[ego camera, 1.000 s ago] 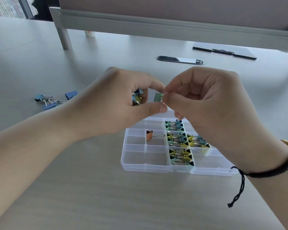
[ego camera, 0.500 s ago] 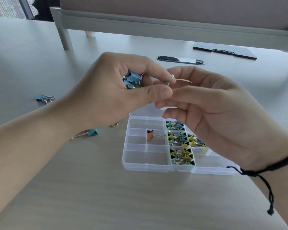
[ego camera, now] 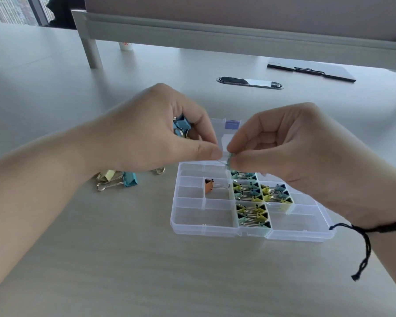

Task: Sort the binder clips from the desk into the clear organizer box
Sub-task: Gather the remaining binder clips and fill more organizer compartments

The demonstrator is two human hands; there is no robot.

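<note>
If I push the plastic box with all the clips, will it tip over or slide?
The clear organizer box looks low and flat, so it would probably slide, not tip. The smooth desk should help it glide. Its lid is open, so a hard shove might jostle the small clips.

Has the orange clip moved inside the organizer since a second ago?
No. The orange clip sits in the same compartment of the organizer, against its left wall.

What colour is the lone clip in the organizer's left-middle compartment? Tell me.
Orange, with silver wire handles; seen in the head view.

No legible text; red mark on white cup [ego camera: 125,45] too small to read.
</note>
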